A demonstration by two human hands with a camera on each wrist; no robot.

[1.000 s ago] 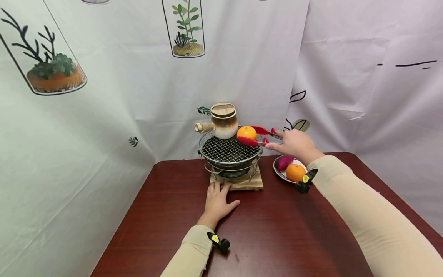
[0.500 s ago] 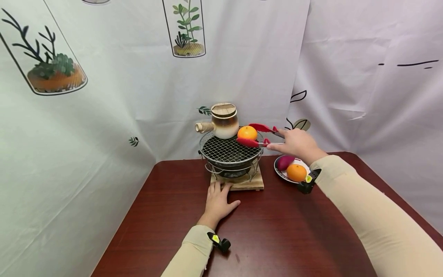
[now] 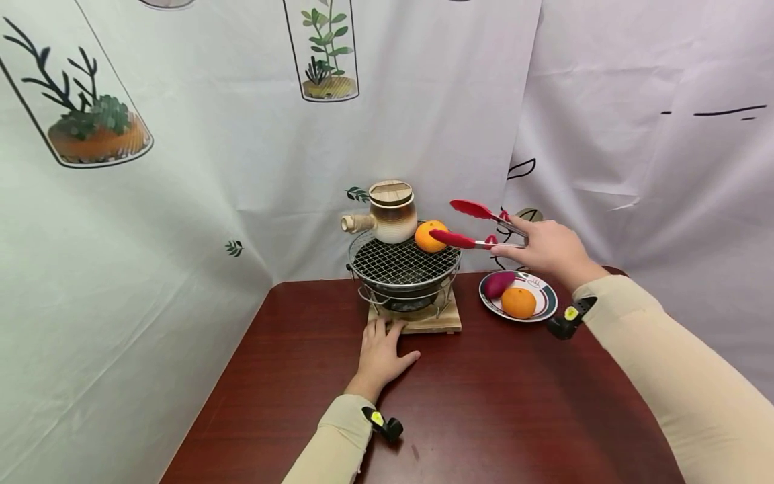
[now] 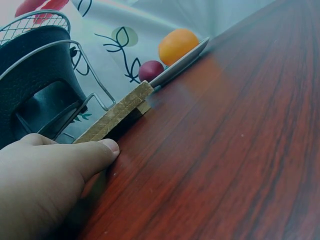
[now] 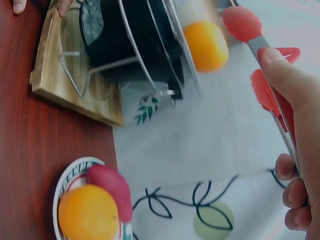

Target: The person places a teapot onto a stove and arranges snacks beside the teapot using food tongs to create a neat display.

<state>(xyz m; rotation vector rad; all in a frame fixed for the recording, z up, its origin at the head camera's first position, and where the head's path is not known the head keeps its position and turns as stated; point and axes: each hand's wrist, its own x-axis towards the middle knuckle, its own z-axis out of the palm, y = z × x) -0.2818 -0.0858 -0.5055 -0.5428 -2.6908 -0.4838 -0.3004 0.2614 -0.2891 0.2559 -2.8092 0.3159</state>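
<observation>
1. Your right hand holds the tongs with their red arms spread well apart. Your left hand lies with fingers spread at the near edge of the wooden board; how hard it presses, you cannot tell.
2. The orange sits on the right side of the grill, just beside the pot. In the right wrist view, the tong tips are clear of it.
3. Leave the tongs wide around the fruit; the lower tip looks likeliest to nudge it. Steady the board lightly.
4. The fruit is round and smooth, so it could roll on the wire mesh. The tips look soft and scalloped, the arms metal.
5. The pot is ridged and glazed, with a flat wooden lid. The round plate carries a second orange and a purple, oblong vegetable.
</observation>
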